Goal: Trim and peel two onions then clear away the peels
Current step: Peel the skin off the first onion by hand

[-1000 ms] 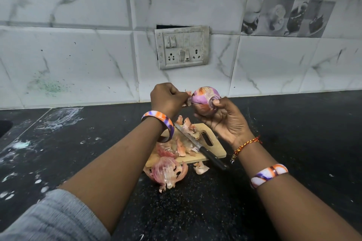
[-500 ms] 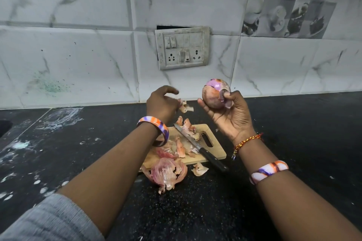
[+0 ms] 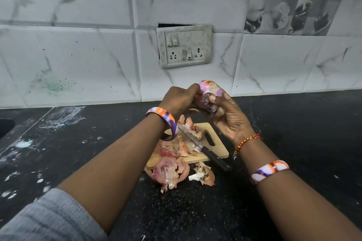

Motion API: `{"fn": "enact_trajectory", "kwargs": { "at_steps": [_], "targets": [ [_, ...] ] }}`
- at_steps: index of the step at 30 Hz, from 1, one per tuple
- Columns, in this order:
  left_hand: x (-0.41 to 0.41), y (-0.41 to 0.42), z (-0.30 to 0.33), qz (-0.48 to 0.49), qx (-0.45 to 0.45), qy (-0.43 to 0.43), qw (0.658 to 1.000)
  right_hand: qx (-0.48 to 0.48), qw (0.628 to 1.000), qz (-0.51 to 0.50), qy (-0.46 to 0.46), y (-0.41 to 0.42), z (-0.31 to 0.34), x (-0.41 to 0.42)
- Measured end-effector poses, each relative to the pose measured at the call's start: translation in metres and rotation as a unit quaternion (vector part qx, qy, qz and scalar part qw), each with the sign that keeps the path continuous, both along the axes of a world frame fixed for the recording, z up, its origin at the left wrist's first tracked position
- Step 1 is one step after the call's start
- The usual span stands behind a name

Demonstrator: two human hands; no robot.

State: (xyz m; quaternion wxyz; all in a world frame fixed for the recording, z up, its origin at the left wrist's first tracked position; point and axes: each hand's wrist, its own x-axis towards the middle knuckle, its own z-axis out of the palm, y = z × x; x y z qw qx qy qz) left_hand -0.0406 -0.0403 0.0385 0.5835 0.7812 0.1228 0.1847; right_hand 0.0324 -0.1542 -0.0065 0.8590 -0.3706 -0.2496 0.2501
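Head view: black counter [image 3: 293, 123], marble-tiled wall [image 3: 78, 55], wooden cutting board [image 3: 219, 148].

Kitchen bench and tiled wall.
A dark speckled bench [image 3: 293, 123], marked with white smears at the left, is backed by white marble-patterned wall tiles [image 3: 78, 60]. A grimy switch and socket plate [image 3: 184, 46] is mounted on the wall, and grey picture tiles [image 3: 297, 0] are seen at upper right.
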Motion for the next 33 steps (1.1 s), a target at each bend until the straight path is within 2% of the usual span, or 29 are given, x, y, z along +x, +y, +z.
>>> {"fn": "enact_trajectory", "kwargs": {
  "at_steps": [3, 11, 14, 16, 19, 21, 27, 33],
  "targets": [
    [0.001, 0.001, -0.001, 0.005, 0.022, -0.004, 1.0, -0.033, 0.999, -0.01, -0.008, -0.003, -0.001, 0.0],
    [0.007, 0.001, -0.006, 0.029, 0.088, -0.024, 0.995, -0.028, 0.999, -0.007, -0.042, 0.001, -0.003, 0.009],
    [0.012, 0.005, -0.012, 0.058, 0.109, -0.043, 0.991, 0.0, 1.0, 0.001, -0.021, 0.001, 0.001, 0.009],
    [0.012, 0.007, -0.013, 0.055, 0.067, -0.063, 0.994, 0.023, 1.0, 0.005, -0.006, -0.001, 0.004, 0.008],
    [0.01, 0.005, -0.008, 0.016, -0.044, -0.085, 0.995, 0.029, 1.0, -0.004, 0.001, -0.002, 0.003, 0.013],
    [0.01, 0.003, -0.005, 0.008, -0.062, -0.093, 0.994, 0.011, 1.0, -0.018, -0.003, -0.001, 0.002, 0.014],
    [0.013, 0.006, -0.007, 0.128, 0.022, -0.132, 0.983, -0.035, 0.997, -0.045, -0.044, 0.001, 0.004, 0.011],
    [0.013, 0.004, -0.007, 0.117, 0.166, -0.136, 0.97, -0.149, 0.976, -0.091, -0.127, 0.006, 0.003, 0.005]
  ]
}}
